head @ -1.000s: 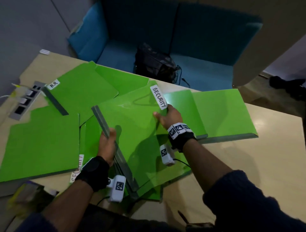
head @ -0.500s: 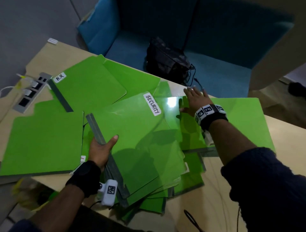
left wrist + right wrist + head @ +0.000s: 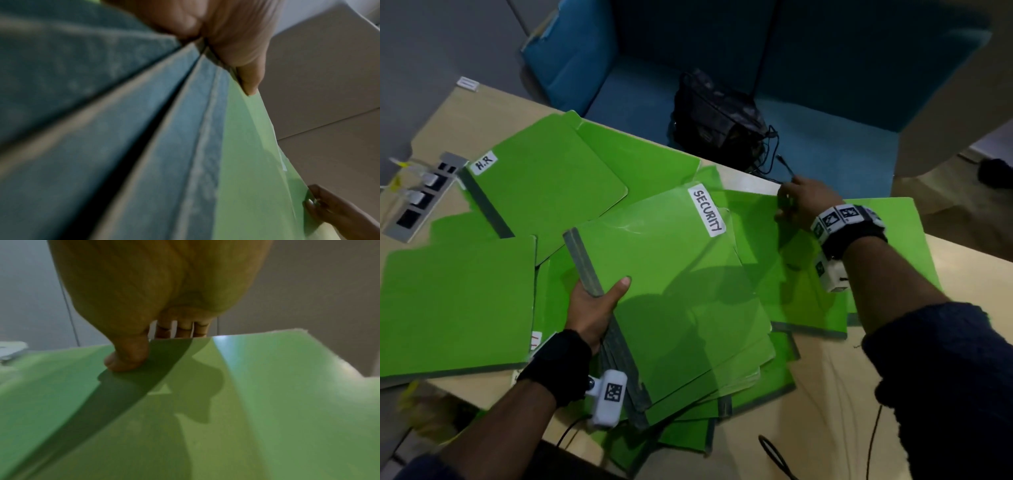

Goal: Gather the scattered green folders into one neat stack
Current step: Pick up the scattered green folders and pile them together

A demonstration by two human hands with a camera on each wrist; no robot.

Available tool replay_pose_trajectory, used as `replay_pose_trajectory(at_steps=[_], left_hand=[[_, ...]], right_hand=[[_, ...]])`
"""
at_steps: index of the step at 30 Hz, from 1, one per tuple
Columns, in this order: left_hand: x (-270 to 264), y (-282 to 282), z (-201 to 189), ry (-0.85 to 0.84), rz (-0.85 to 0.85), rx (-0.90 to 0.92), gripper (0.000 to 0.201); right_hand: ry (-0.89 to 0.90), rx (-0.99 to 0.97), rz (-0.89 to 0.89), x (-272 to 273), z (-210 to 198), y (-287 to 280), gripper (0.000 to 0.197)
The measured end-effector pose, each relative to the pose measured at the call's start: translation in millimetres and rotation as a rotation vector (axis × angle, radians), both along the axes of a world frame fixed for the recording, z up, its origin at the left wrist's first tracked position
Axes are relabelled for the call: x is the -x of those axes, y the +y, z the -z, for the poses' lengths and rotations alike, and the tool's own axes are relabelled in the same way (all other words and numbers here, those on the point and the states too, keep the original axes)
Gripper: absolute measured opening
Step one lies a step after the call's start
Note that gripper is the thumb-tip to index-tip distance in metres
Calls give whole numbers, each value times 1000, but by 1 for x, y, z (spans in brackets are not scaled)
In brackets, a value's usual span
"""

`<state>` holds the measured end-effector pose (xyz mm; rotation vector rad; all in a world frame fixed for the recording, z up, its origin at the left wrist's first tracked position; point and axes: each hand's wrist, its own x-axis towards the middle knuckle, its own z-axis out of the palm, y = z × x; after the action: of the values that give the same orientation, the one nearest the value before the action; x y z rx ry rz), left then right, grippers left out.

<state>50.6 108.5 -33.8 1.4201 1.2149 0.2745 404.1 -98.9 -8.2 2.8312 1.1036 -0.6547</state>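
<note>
Several green folders lie spread over a beige table. A rough stack sits in the middle, topped by one labelled SECURITY. My left hand grips the grey spines of that stack, thumb on top; the left wrist view shows the spines under the thumb. My right hand holds the far edge of a green folder at the right, thumb on its cover and fingers curled behind the edge. More folders lie at left, one labelled H.R.
A power strip is set into the table's far left. Beyond the table stands a blue sofa with a black bag and cables. A black cable lies on the table near the front right.
My right hand left the SECURITY folder and reached right and away to the far edge of the right-hand folder, now holding it. The left hand kept its grip on the stack's spines.
</note>
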Motion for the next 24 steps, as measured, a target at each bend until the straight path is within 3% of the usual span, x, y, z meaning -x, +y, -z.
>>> replay_pose_trajectory(at_steps=[3, 6, 12, 17, 21, 24], left_hand=[[-10, -3, 0, -9, 14, -18, 44], [-17, -6, 6, -7, 17, -3, 39], [-24, -12, 14, -7, -18, 45, 42], [-25, -12, 16, 0, -26, 70, 38], [-24, -14, 15, -3, -16, 37, 36], [-23, -16, 11, -31, -16, 15, 37]], right_hand=[[-104, 57, 23, -28, 0, -30, 29], [-189, 141, 19, -37, 17, -51, 44], [10, 223, 146, -27, 43, -62, 91], [-86, 223, 168, -24, 28, -67, 103], [50, 254, 286, -21, 10, -88, 104], [124, 94, 406, -19, -17, -108, 92]])
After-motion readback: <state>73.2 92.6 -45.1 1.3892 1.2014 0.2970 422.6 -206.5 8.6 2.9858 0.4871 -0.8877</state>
